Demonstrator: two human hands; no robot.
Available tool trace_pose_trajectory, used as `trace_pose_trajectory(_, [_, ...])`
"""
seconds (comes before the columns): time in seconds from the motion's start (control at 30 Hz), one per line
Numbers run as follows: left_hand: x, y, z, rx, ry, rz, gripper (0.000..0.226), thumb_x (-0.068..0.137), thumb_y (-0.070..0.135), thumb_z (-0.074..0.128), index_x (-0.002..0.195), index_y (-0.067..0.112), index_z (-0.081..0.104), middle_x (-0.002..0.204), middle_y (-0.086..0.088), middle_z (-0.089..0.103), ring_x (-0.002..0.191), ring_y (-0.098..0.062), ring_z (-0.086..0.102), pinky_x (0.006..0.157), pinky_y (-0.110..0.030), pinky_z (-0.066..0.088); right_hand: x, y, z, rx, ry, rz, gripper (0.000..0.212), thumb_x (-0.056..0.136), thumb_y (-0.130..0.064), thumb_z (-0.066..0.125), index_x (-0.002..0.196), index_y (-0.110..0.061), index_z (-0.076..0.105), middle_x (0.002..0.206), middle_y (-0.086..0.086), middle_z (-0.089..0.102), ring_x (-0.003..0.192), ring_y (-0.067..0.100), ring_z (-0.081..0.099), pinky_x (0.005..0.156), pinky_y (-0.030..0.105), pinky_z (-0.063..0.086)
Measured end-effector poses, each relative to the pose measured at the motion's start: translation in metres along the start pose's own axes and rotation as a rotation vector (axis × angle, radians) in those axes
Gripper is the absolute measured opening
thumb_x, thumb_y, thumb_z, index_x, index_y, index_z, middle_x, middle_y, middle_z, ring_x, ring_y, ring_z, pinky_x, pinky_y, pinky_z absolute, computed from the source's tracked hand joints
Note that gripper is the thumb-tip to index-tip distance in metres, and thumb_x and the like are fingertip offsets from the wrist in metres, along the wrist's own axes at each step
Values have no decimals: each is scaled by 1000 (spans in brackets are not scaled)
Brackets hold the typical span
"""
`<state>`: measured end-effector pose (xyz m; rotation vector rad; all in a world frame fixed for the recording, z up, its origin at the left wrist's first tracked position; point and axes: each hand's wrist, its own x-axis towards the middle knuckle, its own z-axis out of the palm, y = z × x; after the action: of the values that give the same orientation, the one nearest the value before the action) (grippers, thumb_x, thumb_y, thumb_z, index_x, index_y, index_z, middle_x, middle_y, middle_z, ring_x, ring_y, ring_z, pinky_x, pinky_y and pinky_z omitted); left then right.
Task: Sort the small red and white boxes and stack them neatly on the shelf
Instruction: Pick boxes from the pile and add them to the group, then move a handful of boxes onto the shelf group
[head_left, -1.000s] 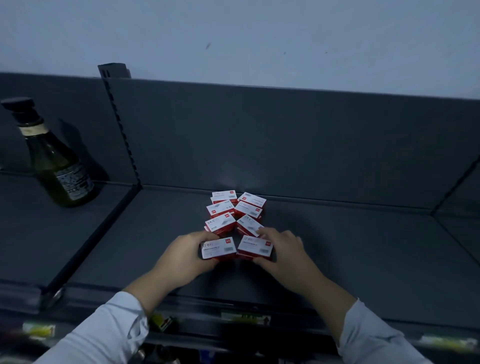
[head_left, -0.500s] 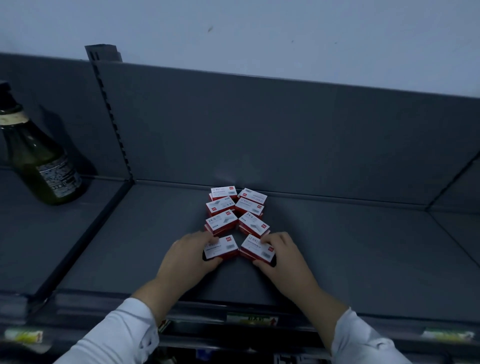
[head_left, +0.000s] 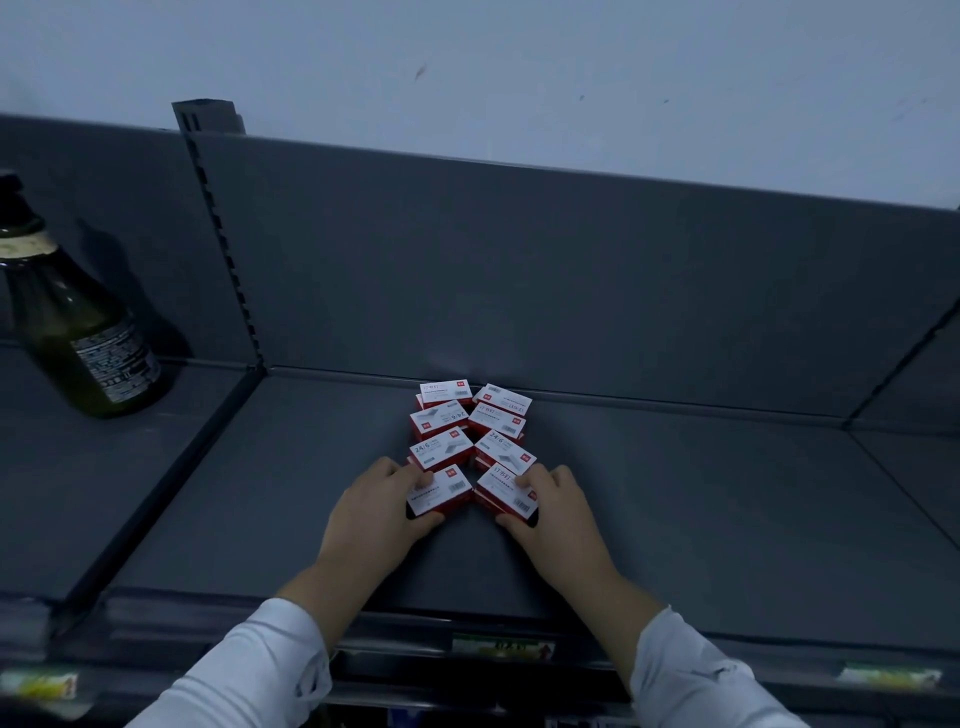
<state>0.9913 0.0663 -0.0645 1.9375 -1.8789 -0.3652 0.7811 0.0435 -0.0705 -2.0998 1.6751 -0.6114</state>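
1. The small rectangular red and white cardboard boxes lie flat on the matte dark grey metal shelf. They form two rows running from the middle of its back edge toward the front, with their white printed faces up.
2. The left hand curls its fingers and thumb round the front-left box.
3. The right hand clasps the front-right box the same way, and these two boxes angle apart.
4. A glossy dark green glass bottle stands on the neighbouring shelf section, far left.
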Motion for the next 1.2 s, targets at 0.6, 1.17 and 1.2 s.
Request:
trace_pose_trajectory(0.6, [10, 48, -31, -132, 16, 25, 58, 90, 34, 62, 143, 23, 41, 142, 3, 48, 126, -16, 49, 94, -24, 39, 1, 23, -51, -88, -7, -111, 55, 100, -37, 49, 148, -17, 35, 153, -2, 34, 141, 14, 29, 116, 21, 18])
trace_pose_trajectory(1.17, [45, 214, 44, 50, -295, 291, 77, 95, 29, 43, 155, 11, -1, 163, -4, -9, 150, -18, -9, 122, -37, 1, -43, 139, -165, -256, 44, 66, 64, 101, -31, 35, 157, -17, 6, 165, -4, -2, 151, 14, -5, 122, 31, -3])
trace_pose_trajectory(1.2, [45, 229, 51, 53, -306, 318, 78, 95, 30, 43, 155, 11, -3, 163, -4, -10, 150, -17, -10, 122, -36, -1, -48, 149, -174, -252, 49, 84, 64, 101, -30, 35, 157, -17, 5, 165, -4, -2, 151, 14, -6, 122, 31, -3])
